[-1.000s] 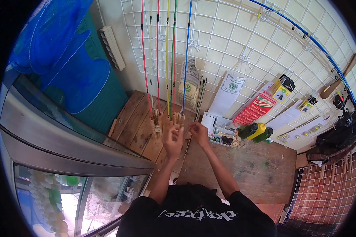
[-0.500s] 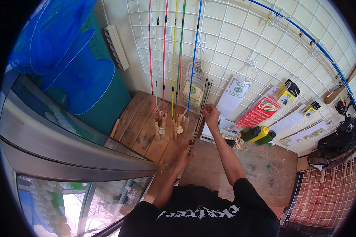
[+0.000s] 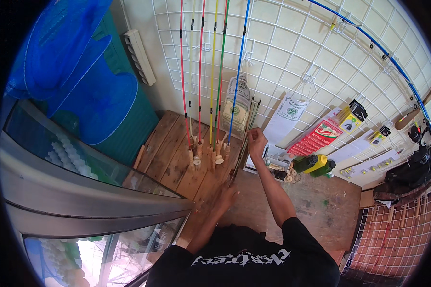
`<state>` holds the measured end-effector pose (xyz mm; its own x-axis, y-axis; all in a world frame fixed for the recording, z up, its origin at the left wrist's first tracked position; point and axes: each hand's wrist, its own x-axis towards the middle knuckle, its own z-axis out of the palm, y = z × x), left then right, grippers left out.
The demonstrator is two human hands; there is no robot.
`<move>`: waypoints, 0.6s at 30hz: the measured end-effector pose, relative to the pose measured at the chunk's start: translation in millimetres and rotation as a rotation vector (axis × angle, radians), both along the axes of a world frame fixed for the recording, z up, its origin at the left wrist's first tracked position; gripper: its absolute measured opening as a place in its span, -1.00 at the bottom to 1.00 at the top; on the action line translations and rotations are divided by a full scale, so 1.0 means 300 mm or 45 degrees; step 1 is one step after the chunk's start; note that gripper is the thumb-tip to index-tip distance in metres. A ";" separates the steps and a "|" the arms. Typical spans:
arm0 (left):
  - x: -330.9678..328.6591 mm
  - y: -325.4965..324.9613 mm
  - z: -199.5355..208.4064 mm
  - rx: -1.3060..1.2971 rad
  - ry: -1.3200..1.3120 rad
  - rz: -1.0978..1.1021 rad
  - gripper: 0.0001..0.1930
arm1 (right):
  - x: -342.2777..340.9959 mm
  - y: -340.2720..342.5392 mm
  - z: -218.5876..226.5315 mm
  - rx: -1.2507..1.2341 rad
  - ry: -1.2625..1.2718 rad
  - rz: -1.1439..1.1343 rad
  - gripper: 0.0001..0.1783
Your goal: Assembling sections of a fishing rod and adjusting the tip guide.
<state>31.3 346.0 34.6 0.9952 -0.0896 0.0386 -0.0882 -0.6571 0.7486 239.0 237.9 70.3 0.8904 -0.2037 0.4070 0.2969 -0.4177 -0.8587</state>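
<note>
A slim bundle of thin dark rods (image 3: 252, 116) leans upright by the wall, its upper tips apart from one another. My right hand (image 3: 257, 142) is closed at the rods' middle, fingertips pressed together on their right side. Lower down, my left hand (image 3: 225, 197) curls about the bundle's bottom end, thumb out to the right; its fingers are partly hidden. Left of the bundle, several fishing rods (image 3: 212, 95) in red, yellow, green, blue and pale colours stand with cork grips (image 3: 211, 159) on the wooden planks (image 3: 170, 136).
White wire grid (image 3: 282, 48) lines the wall, hung with packets (image 3: 316, 137). Bottles (image 3: 316, 165) and a white tray (image 3: 275, 155) stand on the wooden table (image 3: 297, 205). A metal-framed glass door (image 3: 96, 191) and blue nets (image 3: 96, 105) are left. One blue rod (image 3: 378, 45) arches at right.
The view has shifted slightly. My left hand has slid a little down, its fingers less spread and nearer the rods. My right hand stays almost in place at the bundle.
</note>
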 end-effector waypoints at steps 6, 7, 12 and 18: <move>0.018 0.020 -0.001 -0.096 -0.009 0.057 -0.74 | -0.113 -0.005 0.012 0.058 0.035 0.015 -0.88; 0.016 0.019 -0.016 -0.176 -0.052 0.091 -0.76 | -0.135 -0.001 0.016 0.076 0.053 0.045 -0.90; 0.006 -0.002 -0.028 -0.064 -0.028 0.076 -0.78 | -0.185 0.006 -0.008 0.090 0.103 0.176 -0.91; -0.010 0.004 -0.031 -0.168 -0.112 0.113 -0.79 | -0.260 0.012 -0.047 -0.096 0.268 0.292 -0.82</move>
